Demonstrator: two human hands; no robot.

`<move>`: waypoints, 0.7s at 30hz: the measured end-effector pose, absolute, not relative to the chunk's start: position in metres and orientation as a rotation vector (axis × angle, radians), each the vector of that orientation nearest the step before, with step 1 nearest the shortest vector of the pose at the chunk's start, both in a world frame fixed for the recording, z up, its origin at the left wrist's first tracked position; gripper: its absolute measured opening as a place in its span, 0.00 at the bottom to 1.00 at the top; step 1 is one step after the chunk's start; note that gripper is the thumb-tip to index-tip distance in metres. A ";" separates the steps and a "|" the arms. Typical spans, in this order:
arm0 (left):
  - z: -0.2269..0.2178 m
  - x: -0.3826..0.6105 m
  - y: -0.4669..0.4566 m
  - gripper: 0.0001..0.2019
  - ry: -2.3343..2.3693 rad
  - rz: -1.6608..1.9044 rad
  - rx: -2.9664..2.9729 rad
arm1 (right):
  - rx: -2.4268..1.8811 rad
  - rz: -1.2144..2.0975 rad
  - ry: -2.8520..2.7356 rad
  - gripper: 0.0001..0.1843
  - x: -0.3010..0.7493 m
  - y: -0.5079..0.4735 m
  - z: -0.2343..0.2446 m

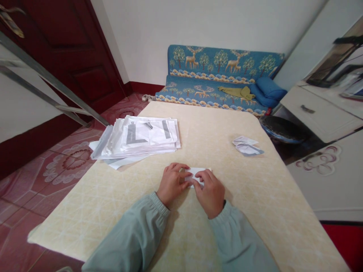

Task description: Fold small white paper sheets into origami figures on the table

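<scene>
A small white piece of paper (197, 170), apparently folded into a rectangle, lies flat on the table between my hands. My left hand (172, 183) grips its left end, fingers bent over it and thumb at the near edge. On the right end, my right hand (210, 192) is closed with curled fingers, its thumb close to the left one. My fingers hide parts of the paper. Further right on the table rests a folded paper piece (247, 146) in white and grey with pointed ends.
A thick stack of white and grey printed sheets (150, 134) sits at the table's left. The patterned tablecloth (215, 121) covers the table. Beyond it stands a blue deer-print sofa (195, 81). A white cabinet (323, 109) is to the right, and metal rails (51, 79) are to the left.
</scene>
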State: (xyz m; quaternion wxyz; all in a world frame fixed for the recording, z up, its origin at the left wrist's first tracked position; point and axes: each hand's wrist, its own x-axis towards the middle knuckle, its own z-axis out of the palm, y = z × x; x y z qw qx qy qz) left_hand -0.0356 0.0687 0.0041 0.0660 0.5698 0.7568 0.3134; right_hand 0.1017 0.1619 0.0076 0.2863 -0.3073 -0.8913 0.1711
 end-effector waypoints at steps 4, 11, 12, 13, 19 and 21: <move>0.004 -0.037 0.069 0.13 2.284 0.910 1.721 | -1.079 0.619 -2.543 0.10 0.102 0.159 0.009; 0.002 -0.039 0.069 0.13 2.266 0.920 1.707 | -1.327 0.740 -2.668 0.07 0.127 0.195 0.025; 0.002 -0.039 0.069 0.14 2.264 0.919 1.710 | -1.333 0.771 -2.684 0.07 0.131 0.199 0.027; 0.002 -0.039 0.069 0.14 2.265 0.918 1.712 | -1.336 0.795 -2.695 0.07 0.133 0.202 0.029; 0.001 -0.031 0.073 0.19 2.332 0.912 1.704 | -1.379 0.673 -2.705 0.08 0.127 0.192 0.029; 0.001 -0.027 0.075 0.20 2.354 0.919 1.694 | -1.339 0.589 -2.704 0.08 0.119 0.182 0.026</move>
